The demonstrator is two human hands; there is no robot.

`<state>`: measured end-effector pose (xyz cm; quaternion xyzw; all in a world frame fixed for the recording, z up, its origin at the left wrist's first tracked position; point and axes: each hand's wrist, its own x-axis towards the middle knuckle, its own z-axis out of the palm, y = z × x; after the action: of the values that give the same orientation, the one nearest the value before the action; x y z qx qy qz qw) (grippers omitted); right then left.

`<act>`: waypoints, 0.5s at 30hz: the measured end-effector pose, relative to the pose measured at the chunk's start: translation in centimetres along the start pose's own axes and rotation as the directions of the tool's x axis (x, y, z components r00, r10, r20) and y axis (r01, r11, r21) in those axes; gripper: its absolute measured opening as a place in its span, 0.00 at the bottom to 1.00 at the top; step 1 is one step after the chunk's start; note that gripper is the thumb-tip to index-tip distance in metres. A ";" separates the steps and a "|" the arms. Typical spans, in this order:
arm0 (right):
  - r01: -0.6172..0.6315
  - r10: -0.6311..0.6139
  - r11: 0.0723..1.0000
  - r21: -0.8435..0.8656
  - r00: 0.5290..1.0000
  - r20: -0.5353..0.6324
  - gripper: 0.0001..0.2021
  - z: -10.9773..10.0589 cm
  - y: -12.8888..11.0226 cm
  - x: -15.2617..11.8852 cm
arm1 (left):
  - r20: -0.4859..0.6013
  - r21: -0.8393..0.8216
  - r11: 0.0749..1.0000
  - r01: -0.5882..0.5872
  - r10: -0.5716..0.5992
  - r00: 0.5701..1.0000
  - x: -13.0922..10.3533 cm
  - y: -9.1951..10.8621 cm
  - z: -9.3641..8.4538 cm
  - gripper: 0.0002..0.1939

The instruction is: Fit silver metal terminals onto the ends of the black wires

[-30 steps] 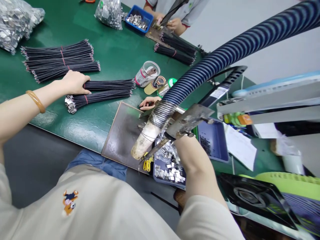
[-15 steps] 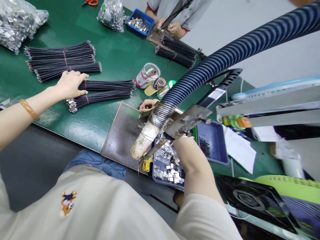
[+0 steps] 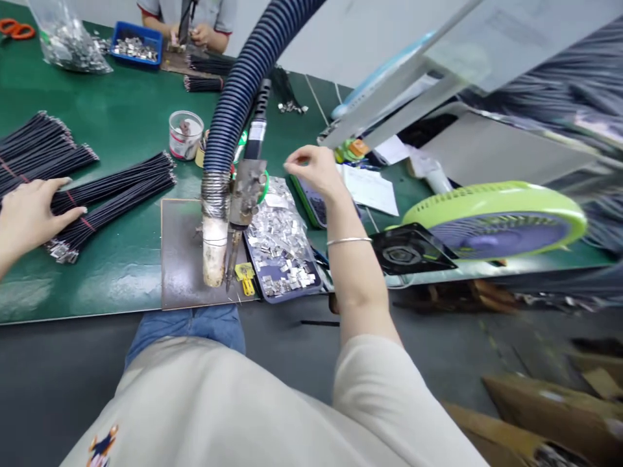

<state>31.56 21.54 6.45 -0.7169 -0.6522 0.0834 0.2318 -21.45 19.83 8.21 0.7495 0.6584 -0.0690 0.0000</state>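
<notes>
At the left edge my left hand (image 3: 29, 214) rests over two bundles of black wires (image 3: 117, 188) with red ties, its thumb and finger spread apart and gripping nothing. More tied bundles (image 3: 43, 146) lie behind it. My right hand (image 3: 316, 170), wearing a thin bangle, is raised above a tray of small dark parts (image 3: 318, 211). Its thumb and finger are pinched together; anything between them is too small to make out. Nearer to me, a tray (image 3: 285, 297) holds silvery metal pieces. A soldering tool (image 3: 246, 194) hangs beside a ribbed hose (image 3: 219, 143) over a brown board (image 3: 180, 259).
Beyond the hose, a clear cup (image 3: 185, 135) stands on the green table (image 3: 131, 130). Papers (image 3: 372, 190), a black fan (image 3: 409, 250) and a green fan (image 3: 496, 220) are at the right. Across the table, another person's hands (image 3: 202, 35) work near a blue bin (image 3: 136, 45).
The view has swung right. My right hand has come out from behind the hose and tool and risen above the tray of dark parts. My left hand stays at the wire bundles.
</notes>
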 end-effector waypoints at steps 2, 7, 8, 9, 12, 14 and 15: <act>-0.116 0.111 0.993 -0.028 0.984 -0.140 0.05 -2.4 3.6 -1.9 | -0.007 -0.003 1.000 0.011 -0.011 1.000 0.1 0.0 -0.1 0.38; -0.330 0.316 0.940 -0.085 0.938 -0.144 0.03 -4.3 9.3 -6.5 | -0.001 0.026 0.999 0.019 -0.019 1.000 0.1 0.2 -0.7 0.34; -0.337 0.324 0.938 -0.085 0.936 -0.140 0.04 -4.2 9.7 -7.0 | -0.007 0.024 1.000 0.017 -0.017 1.000 0.1 0.3 -0.8 0.33; -0.341 0.327 0.936 -0.086 0.934 -0.140 0.05 -4.0 9.9 -7.4 | -0.018 0.019 1.000 0.014 -0.013 1.000 0.0 0.3 -0.9 0.33; -0.324 0.308 0.941 -0.095 0.938 -0.157 0.08 -4.0 9.8 -8.0 | -0.047 -0.018 1.000 0.006 -0.007 0.999 -0.6 0.1 -1.3 0.32; -0.278 0.259 0.954 -0.111 0.953 -0.155 0.11 -4.3 9.1 -8.4 | -0.061 -0.052 0.998 0.027 -0.031 0.998 -1.2 -0.4 -1.5 0.32; -0.239 0.222 0.964 -0.117 0.964 -0.143 0.12 -4.4 8.5 -8.7 | -0.063 -0.074 0.996 0.046 -0.051 0.997 -1.6 -0.8 -1.6 0.31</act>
<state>39.81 11.75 4.97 -0.8058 -0.5519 0.0195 0.2137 -22.27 18.53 10.00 0.7346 0.6781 -0.0207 0.0042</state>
